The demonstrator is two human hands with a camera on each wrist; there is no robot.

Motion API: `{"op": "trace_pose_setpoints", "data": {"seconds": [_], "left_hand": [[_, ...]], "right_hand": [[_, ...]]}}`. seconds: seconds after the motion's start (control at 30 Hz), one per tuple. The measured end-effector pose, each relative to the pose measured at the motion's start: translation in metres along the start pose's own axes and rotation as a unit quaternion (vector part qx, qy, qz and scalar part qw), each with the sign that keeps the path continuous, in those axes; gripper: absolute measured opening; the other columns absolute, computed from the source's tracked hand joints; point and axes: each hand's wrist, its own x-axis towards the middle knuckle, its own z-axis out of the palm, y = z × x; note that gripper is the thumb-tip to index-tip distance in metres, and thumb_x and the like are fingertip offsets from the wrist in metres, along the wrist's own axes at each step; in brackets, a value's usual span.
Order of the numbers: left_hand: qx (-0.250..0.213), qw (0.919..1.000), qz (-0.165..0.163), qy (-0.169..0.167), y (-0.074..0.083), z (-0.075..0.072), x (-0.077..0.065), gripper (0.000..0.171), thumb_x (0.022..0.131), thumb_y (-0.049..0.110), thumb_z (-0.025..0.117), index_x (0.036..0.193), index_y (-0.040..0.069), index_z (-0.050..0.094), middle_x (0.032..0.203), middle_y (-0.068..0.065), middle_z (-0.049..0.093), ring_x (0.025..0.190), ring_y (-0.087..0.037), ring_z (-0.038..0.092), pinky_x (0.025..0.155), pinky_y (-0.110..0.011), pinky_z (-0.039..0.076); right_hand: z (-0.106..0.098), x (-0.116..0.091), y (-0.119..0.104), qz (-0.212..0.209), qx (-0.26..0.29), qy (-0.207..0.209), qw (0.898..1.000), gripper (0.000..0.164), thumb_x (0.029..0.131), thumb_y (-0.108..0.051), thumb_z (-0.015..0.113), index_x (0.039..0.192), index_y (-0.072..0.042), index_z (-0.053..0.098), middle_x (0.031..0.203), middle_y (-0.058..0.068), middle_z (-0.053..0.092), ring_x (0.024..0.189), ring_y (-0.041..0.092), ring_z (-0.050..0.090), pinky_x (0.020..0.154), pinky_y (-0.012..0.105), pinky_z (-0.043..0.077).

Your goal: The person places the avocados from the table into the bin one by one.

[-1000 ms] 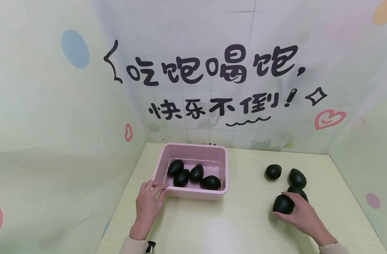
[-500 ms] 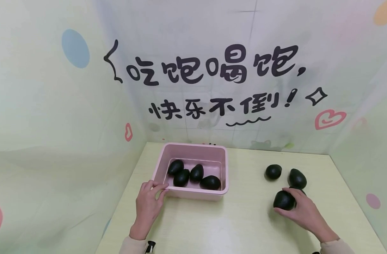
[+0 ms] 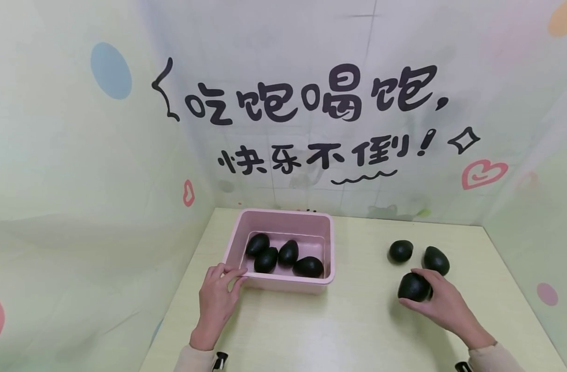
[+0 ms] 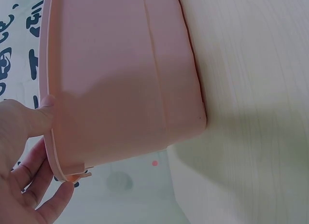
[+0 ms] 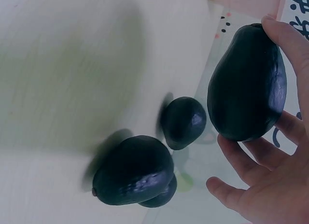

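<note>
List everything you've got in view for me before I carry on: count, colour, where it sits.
Pale yellowish wood-grain table: 1, across the lower part of the head view.
Rectangular pink plastic tub: 1, on the table's left half.
Glossy pear-shaped avocados: 8, blackish green; four inside the tub, three on the table's right half, one held.
Printed wall covering: three sides visible, whitish green, behind and either side; it carries black lettering, coloured spots and pink hearts.
Small black pieces: 2, one by each cuff.
Sleeves: 2, pale beige, bottom edge.
Left hand: 1, pinching the tub's near-left rim.
Right hand: 1, holding an avocado.
</note>
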Motion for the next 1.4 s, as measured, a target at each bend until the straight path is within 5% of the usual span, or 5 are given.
{"op": "trace_pose_setpoints", "data": {"seconds": [0.57, 1.4], "left_hand": [[-0.005, 1.0000, 0.006, 0.004, -0.001, 0.001, -0.001, 0.026, 0.071, 0.010, 0.099, 0.094, 0.016, 0.087, 0.089, -0.003, 0.068, 0.089, -0.028, 0.063, 0.061, -0.040, 0.054], [-0.006, 1.0000, -0.002, 0.005, 0.001, -0.001, 0.000, 0.025, 0.072, 0.011, 0.098, 0.093, 0.016, 0.087, 0.091, -0.002, 0.069, 0.091, -0.030, 0.064, 0.060, -0.042, 0.054]], "right_hand": [[-0.014, 0.027, -0.016, -0.026, 0.000, -0.034, 0.999, 0.082, 0.074, -0.045, 0.097, 0.136, -0.002, 0.064, 0.133, 0.030, 0.063, 0.116, 0.049, 0.066, 0.089, 0.065, 0.056], [-0.022, 0.046, -0.037, -0.075, -0.024, -0.038, 0.996, 0.079, 0.075, -0.049, 0.096, 0.135, -0.006, 0.066, 0.129, 0.017, 0.069, 0.110, 0.036, 0.071, 0.087, 0.056, 0.059]]}}
